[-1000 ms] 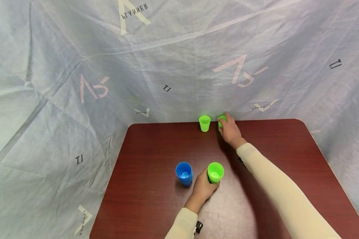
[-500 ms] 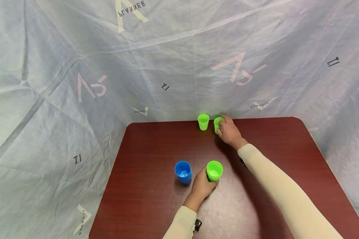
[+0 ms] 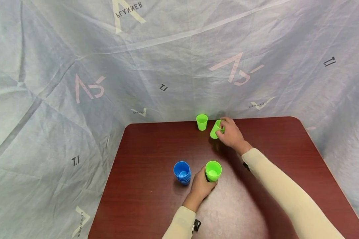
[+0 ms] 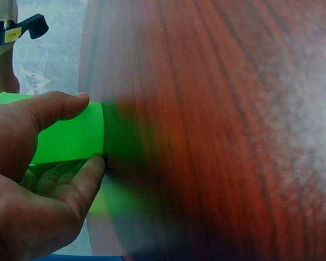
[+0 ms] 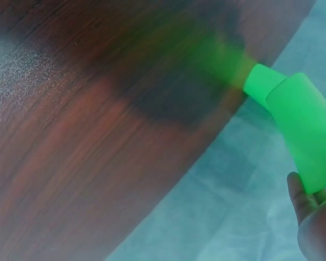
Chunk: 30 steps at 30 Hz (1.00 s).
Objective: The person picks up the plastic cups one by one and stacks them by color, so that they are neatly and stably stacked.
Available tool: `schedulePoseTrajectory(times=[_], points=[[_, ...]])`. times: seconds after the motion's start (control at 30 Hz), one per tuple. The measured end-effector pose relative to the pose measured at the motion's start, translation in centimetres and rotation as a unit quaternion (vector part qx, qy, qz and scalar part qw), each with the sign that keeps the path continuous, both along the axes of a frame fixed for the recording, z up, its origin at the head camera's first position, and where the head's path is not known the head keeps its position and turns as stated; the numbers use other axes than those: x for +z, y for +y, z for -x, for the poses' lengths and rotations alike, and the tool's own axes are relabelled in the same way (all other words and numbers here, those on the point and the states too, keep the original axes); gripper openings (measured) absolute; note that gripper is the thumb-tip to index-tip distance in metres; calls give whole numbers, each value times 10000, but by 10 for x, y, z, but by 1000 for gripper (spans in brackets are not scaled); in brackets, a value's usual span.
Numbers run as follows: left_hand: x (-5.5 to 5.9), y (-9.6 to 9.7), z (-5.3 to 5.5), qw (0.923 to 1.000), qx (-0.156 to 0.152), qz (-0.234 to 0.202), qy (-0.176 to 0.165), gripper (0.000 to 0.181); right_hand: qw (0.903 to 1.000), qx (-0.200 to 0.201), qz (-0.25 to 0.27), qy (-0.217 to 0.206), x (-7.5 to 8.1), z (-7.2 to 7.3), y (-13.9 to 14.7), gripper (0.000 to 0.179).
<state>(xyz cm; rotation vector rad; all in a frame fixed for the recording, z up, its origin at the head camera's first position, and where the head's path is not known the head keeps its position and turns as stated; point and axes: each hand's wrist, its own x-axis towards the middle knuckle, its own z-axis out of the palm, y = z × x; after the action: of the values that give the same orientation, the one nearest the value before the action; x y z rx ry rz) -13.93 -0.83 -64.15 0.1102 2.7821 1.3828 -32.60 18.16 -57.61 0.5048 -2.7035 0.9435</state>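
My left hand (image 3: 201, 186) grips a stack of green cups (image 3: 213, 170) upright near the middle of the table; in the left wrist view thumb and fingers wrap the lower green cup (image 4: 70, 133). Farther back, my right hand (image 3: 231, 132) pinches one green cup (image 3: 215, 130) near its rim, and that cup leans, its base to the left. The right wrist view shows this tilted green cup (image 5: 307, 130) with fingertips at its rim. Another green cup (image 3: 201, 122) stands upright at the table's back edge, just left of the held one.
A stack of blue cups (image 3: 182, 172) stands left of my left hand. Under everything lies a reddish-brown wooden table (image 3: 143, 149) with rounded back corners. Grey fabric sheeting (image 3: 167, 66) hangs behind the table and along both sides.
The right hand has drawn its green cup from the back edge slightly toward me and left, and the cup has gone from upright to tilted. The left hand keeps its grip on the stack.
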Motion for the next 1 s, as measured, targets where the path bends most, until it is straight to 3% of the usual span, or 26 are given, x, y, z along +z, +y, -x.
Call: schedulePoseTrajectory(times=[0.37,0.5,0.67,0.87,1.0], points=[[2,-1,2,9999,2,-96,-36,71,9994,232,110,233,18,-19,-4,7],[1,0,2,9999,7,-120,-23,70,9976,437,-14,529,23,-27,-4,8],[1,0,2,9998,-14,-176,37,70,9926,743,-108,952,30,-34,-5,21],[0,0,1,9998,-43,-198,2,69,9919,941,-106,851,36,-41,-6,44],[-3,0,0,9999,-58,-158,-7,69,9882,1211,-213,913,42,-47,-8,49]])
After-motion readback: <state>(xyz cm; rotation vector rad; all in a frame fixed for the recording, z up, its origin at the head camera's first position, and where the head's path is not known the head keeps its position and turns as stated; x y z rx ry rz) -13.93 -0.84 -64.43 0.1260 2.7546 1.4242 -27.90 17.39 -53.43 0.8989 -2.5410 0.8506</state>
